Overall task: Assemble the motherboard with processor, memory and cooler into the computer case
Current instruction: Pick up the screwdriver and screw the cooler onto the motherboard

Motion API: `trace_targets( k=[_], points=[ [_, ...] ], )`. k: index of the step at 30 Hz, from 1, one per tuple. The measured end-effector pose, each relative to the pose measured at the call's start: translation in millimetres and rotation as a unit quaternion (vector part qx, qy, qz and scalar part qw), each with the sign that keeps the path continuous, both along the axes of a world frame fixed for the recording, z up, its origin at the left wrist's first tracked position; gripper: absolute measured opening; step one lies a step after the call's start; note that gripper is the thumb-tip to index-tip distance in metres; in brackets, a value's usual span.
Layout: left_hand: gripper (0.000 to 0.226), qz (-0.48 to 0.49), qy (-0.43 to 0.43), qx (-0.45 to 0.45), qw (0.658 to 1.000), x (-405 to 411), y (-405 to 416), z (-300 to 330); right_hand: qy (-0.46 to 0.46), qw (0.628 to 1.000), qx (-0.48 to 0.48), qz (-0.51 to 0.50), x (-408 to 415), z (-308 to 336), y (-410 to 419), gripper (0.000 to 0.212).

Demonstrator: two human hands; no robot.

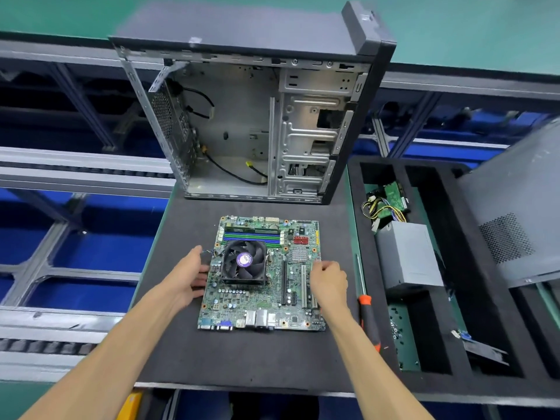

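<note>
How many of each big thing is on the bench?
Computer case: 1
Motherboard: 1
Screwdriver: 1
Grey power box: 1
Hands, left and right: 2
Total: 6

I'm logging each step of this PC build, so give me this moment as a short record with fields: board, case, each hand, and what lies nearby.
motherboard: flat on the dark mat, outside the case
cooler fan: mounted on the board
memory: one stick seated in the far slots
computer case: upright behind the board, side open, bay without a board
left hand: fingers at the board's left edge
right hand: curled over the board's right side; grip unclear
screwdriver: right of the board
power supply: in the foam tray
</note>
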State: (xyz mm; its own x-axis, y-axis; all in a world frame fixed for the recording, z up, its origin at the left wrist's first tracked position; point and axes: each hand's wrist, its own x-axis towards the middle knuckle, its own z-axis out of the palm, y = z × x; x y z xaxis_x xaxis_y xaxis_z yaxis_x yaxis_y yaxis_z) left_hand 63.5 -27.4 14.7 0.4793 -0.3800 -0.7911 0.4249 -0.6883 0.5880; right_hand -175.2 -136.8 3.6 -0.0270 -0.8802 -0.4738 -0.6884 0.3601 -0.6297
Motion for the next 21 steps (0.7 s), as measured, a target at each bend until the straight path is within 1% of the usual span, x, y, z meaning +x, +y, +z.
trace_targets(
  k=[5,9,10,14,18,21],
  points=[
    [0.069,-0.039,0.006,-0.014,0.999,-1.4,2.3,-0.8,-0.021,0.998,-0.016,-0.059,10.7,-1.0,13.2,0.031],
    [0.086,-0.087,0.012,-0.048,0.995,-0.9,12.5,8.2,-0.034,0.995,-0.03,-0.086,10.0,7.0,17.1,0.03],
    [0.085,-0.103,0.014,-0.057,0.993,-1.5,13.9,11.8,-0.037,0.994,-0.036,-0.092,8.1,11.2,17.2,0.029],
    [0.067,-0.161,0.017,-0.093,0.982,-11.7,11.5,32.8,-0.047,0.99,-0.063,-0.113,-11.6,30.9,13.4,0.019],
    [0.064,-0.194,0.018,-0.12,0.974,-47.1,-3.3,56.6,-0.062,0.987,-0.096,-0.114,-58.4,48.4,7.5,0.01],
    [0.068,-0.244,0.04,-0.142,0.958,-83.8,-12.2,68.8,-0.056,0.984,-0.114,-0.124,-105.8,60.6,6.3,0.009]
  ],
)
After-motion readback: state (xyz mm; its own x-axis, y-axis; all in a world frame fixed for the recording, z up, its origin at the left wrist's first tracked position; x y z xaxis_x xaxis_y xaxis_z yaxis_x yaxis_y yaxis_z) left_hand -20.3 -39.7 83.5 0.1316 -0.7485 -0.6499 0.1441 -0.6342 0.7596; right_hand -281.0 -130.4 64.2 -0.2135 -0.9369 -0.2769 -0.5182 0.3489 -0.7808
